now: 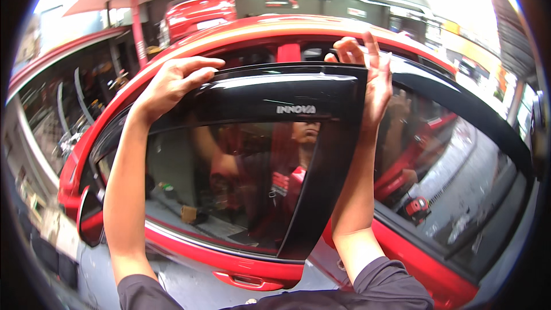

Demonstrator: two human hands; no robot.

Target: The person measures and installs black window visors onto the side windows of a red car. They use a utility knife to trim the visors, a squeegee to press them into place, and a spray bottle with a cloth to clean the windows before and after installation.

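A dark, glossy window visor (252, 96) runs along the top of the red car's front door (195, 255), which stands ajar. My left hand (175, 83) is closed on its upper edge toward the front, thumb and fingers pressed together there. At the rear upper corner, my right hand (374, 83) reaches up from behind the door frame's edge. Its fingers are spread and point upward, and part of the hand is hidden by the corner. Below the visor, the dark door glass (229, 183) mirrors a person and the floor.
The rear door (402, 258), with its reflecting window (453, 178), is to the right. A side mirror (90, 216) sticks out at the left, and the red door handle (248, 281) is low in front. Another red car (198, 16) stands raised near a red lift post (139, 28).
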